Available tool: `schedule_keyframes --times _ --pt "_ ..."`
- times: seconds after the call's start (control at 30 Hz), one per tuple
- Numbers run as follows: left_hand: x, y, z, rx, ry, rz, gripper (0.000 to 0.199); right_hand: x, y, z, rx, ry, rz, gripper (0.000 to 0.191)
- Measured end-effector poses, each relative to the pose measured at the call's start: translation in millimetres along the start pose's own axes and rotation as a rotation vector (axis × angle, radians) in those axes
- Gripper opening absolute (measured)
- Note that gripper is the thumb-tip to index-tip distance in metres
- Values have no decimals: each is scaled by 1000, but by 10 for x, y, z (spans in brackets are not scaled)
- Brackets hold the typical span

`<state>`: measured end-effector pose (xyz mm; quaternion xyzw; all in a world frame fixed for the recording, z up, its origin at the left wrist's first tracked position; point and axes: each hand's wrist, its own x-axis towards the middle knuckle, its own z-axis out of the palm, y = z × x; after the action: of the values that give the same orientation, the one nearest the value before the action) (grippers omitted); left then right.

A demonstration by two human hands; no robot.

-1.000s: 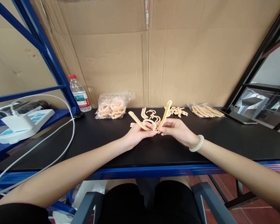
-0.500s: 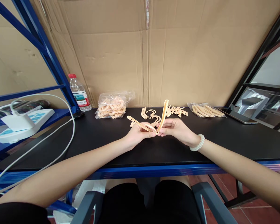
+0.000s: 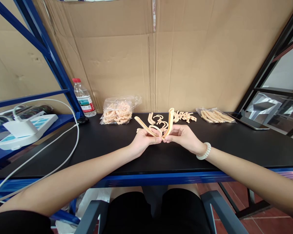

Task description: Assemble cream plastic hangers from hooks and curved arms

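Observation:
My left hand (image 3: 143, 140) is closed on a pale tan, flat-edged strip (image 3: 141, 123) that slants up to the left. A thin curved piece (image 3: 156, 127) arches just above its fingers; whether it is held cannot be made out. In the pinch of my right hand (image 3: 185, 138) is another tan strip (image 3: 171, 119), standing nearly upright with a darker channel along its face. The lower ends of both strips come together between my fingertips, where the join is partly hidden. Behind the hands lie loose curved tan pieces (image 3: 164, 124) and a cluster of small ones (image 3: 187, 116).
On the black tabletop (image 3: 234, 146) stand a bag of pinkish rings (image 3: 117, 112) and a water bottle (image 3: 85, 100). A bag of long strips (image 3: 216, 116) and a phone (image 3: 250, 121) lie right. A white cable (image 3: 77, 136) loops from a power strip (image 3: 26, 135) at left.
The right strip's top has tipped slightly left and lower, turning its face. The left strip has shifted slightly right. Both hands keep their hold near the same spot.

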<state>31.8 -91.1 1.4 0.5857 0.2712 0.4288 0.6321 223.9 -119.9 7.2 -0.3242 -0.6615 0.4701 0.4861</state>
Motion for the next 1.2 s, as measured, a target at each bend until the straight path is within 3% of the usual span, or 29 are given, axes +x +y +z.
schedule_keyframes --times 0.13,0.3,0.53,0.73,0.83,0.93,1.07,1.2 --pt "7 8 11 -73 69 -43 28 21 34 57 -18 57 -17 34" --pt "2 32 16 -76 57 -54 33 42 47 104 -11 108 -15 36" --pt "-17 111 30 -59 82 -134 29 62 27 88 58 89 17 30" --pt "6 218 -24 -41 140 -207 16 112 -114 -370 240 -40 189 27" --pt "70 270 -97 -78 191 -257 14 150 -147 -649 97 -170 296 30" --pt "139 365 -226 -82 196 -283 12 191 -115 -803 -86 -225 261 29" --pt "196 561 -503 29 88 -260 16 228 -67 -877 -295 -268 174 27" --pt "213 682 -748 388 -83 -164 20 232 -77 -952 -356 -278 192 31"
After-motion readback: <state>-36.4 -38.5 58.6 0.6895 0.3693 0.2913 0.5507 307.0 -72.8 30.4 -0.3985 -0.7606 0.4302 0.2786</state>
